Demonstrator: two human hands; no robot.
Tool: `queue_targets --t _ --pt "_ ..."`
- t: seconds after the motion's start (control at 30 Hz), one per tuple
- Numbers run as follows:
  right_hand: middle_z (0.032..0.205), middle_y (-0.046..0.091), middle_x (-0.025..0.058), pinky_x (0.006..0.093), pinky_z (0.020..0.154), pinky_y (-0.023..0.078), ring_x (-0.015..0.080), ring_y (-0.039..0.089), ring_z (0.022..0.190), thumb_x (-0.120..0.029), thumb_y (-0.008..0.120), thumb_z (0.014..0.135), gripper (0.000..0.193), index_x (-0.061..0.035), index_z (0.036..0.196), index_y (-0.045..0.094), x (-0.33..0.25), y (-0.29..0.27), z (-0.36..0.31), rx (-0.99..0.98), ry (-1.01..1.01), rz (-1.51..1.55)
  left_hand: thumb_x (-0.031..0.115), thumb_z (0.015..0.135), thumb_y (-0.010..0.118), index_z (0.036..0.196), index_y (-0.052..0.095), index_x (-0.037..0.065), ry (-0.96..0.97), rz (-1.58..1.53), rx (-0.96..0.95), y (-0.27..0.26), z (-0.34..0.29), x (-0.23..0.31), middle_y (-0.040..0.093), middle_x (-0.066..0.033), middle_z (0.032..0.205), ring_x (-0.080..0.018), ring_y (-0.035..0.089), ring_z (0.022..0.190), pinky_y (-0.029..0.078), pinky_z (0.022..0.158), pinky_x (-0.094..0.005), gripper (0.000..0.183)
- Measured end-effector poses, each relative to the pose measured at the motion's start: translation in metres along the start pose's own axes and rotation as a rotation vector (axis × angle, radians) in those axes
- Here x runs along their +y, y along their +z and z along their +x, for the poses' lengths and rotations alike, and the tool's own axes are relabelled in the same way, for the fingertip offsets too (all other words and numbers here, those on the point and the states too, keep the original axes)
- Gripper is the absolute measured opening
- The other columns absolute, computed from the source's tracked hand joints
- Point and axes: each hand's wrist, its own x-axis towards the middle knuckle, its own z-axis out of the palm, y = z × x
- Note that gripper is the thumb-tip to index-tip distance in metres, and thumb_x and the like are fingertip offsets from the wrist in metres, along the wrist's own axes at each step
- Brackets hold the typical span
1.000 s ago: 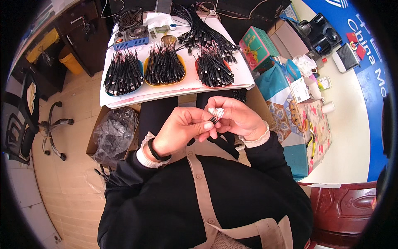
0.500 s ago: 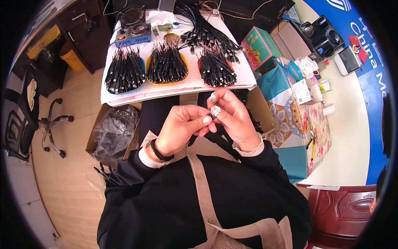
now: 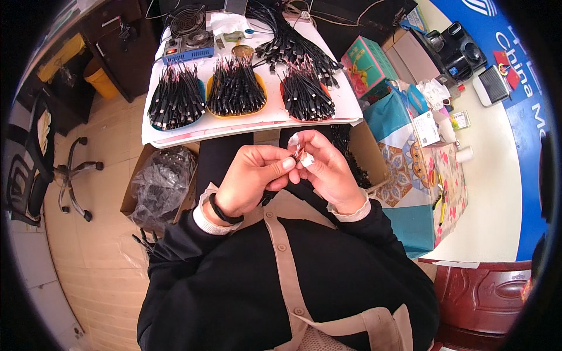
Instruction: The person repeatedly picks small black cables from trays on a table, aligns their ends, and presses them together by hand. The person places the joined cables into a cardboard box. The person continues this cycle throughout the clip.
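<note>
Both hands, left hand (image 3: 252,178) and right hand (image 3: 328,169), pinch one small connector (image 3: 300,155) with closed fingers above the lap.

3 trays (image 3: 234,112) of cables (image 3: 235,88) sit side by side on the table (image 3: 257,124).

We could not identify the small piece (image 3: 300,155) pinched between left hand (image 3: 254,178) and right hand (image 3: 325,169); fingers hid most of it.

Bright, even daylight, with soft shadows only. Strong fisheye bending toward a black rim. Sharp in the middle, slightly soft near the edges.
</note>
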Motion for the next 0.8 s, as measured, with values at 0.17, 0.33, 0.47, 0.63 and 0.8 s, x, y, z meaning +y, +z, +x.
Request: queue_targets --t 0.17,0.33,0.47,0.63,0.8 --pt "0.107 0.051 0.0003 0.0227 0.078 0.044 0.008 0.051 0.093 -0.015 0.055 0.096 0.026 -0.0059 0.12 0.047 0.001 -0.001 -0.001 -0.011 -0.005 0.026 0.007 0.094 0.058 0.096 0.067 -0.006 -0.024 0.016 -0.044 -0.002 -0.001 0.0 0.066 -0.0094 0.076 -0.006 0.046 0.057 0.034 0.05 -0.0177 0.016" --pt "0.108 0.052 0.0016 0.0227 0.078 0.044 0.0086 0.051 0.094 -0.017 0.059 0.094 0.032 -0.0063 0.122 0.047 0.003 -0.005 0.003 -0.009 0.054 0.179 0.007 0.095 0.057 0.096 0.067 -0.006 -0.037 0.065 -0.036 -0.003 -0.002 0.001 0.065 -0.0085 0.075 -0.0047 0.043 0.056 0.033 0.05 -0.0173 0.017" --pt "0.106 0.052 0.0008 0.022 0.078 0.043 0.0082 0.052 0.094 -0.018 0.061 0.093 0.033 -0.007 0.121 0.048 0.004 -0.006 0.003 0.018 0.088 0.109 0.007 0.095 0.056 0.097 0.066 -0.006 -0.02 0.083 -0.032 -0.002 -0.002 -0.001 0.064 -0.0078 0.074 -0.0041 0.043 0.056 0.031 0.05 -0.0168 0.017" --pt "0.103 0.052 0.0003 0.0213 0.077 0.046 0.007 0.052 0.093 -0.018 0.059 0.095 0.028 -0.0053 0.117 0.049 0.004 -0.005 0.003 0.093 0.016 -0.075 0.01 0.095 0.057 0.098 0.067 -0.005 -0.03 0.17 0.006 0.001 -0.001 -0.002 0.064 -0.0042 0.074 -0.0028 0.044 0.057 0.034 0.051 -0.0168 0.018" --pt "0.099 0.052 0.0004 0.0223 0.075 0.046 0.0073 0.051 0.091 -0.018 0.059 0.095 0.025 -0.0048 0.115 0.049 0.014 0.0 0.003 0.142 -0.09 -0.153 0.01 0.095 0.058 0.1 0.067 -0.005 -0.034 0.321 0.039 0.0 -0.002 -0.002 0.064 -0.0031 0.075 -0.0027 0.047 0.06 0.036 0.052 -0.0162 0.019"
